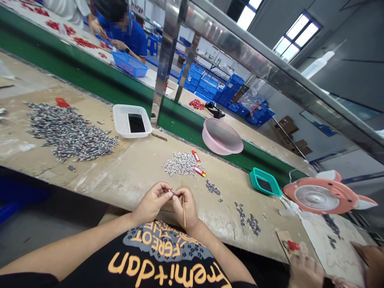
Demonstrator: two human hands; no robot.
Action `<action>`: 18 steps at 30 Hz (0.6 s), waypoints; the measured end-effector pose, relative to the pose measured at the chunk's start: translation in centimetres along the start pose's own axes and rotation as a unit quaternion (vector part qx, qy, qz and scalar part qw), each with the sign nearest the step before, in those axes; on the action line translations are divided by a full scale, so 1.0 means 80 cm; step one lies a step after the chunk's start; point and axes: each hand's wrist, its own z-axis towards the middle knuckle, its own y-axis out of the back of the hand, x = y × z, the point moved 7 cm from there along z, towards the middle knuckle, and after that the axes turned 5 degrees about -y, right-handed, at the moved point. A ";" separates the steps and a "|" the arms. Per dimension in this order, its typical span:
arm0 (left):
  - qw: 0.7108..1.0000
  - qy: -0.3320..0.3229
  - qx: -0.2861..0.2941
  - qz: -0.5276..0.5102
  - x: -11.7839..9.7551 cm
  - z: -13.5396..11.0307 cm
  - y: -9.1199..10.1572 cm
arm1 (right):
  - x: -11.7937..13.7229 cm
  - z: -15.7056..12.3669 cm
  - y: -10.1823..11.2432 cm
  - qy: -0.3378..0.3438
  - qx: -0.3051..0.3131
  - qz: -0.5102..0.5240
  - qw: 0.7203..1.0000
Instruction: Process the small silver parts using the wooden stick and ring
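My left hand [154, 201] pinches a tiny dark-and-white part [172, 193] between thumb and fingertips. Close against it, my right hand [186, 206] is closed around a thin wooden stick [184, 212] that points down toward my shirt. The right fingertips touch the small part too. Both hands are held at the table's near edge. Just beyond them lies a pile of small white-and-grey parts [181, 163], with two red-and-yellow packets [199, 171] at its right side. A small group of dark parts [213, 187] sits to the right of my hands.
A large heap of grey parts [72, 132] covers the left of the table. Behind are a white tray [118, 120] holding a phone, a pink basin [222, 138] and a metal post [163, 68]. At right stand a green tray [257, 174], a fan [318, 196] and another person's hand [306, 270].
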 end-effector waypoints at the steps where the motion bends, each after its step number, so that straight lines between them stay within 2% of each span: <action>1: 1.000 0.004 0.006 0.003 0.001 0.000 -0.001 | -0.004 0.001 -0.001 -0.015 -0.004 0.005 1.000; 5: 0.999 0.004 0.013 0.050 0.003 -0.002 -0.001 | -0.012 0.000 -0.006 -0.047 -0.021 0.011 0.999; 9: 0.996 0.001 -0.003 0.091 0.007 0.000 0.010 | -0.008 -0.003 -0.004 -0.012 0.003 0.014 1.000; 11: 0.992 -0.007 -0.016 0.124 0.002 0.011 0.033 | -0.015 -0.004 0.013 0.013 0.012 -0.018 1.000; 14: 0.971 -0.034 -0.051 0.230 -0.023 0.039 0.097 | -0.047 -0.003 0.066 0.020 -0.018 -0.146 0.989; 15: 0.952 -0.034 -0.049 0.299 -0.034 0.051 0.121 | -0.064 -0.003 0.088 0.005 -0.032 -0.203 0.979; 16: 0.920 -0.044 -0.066 0.383 -0.050 0.062 0.148 | -0.083 -0.002 0.111 -0.026 -0.044 -0.266 0.963; 18: 0.810 -0.042 -0.118 0.572 -0.082 0.079 0.195 | -0.119 -0.002 0.148 -0.077 -0.045 -0.346 0.934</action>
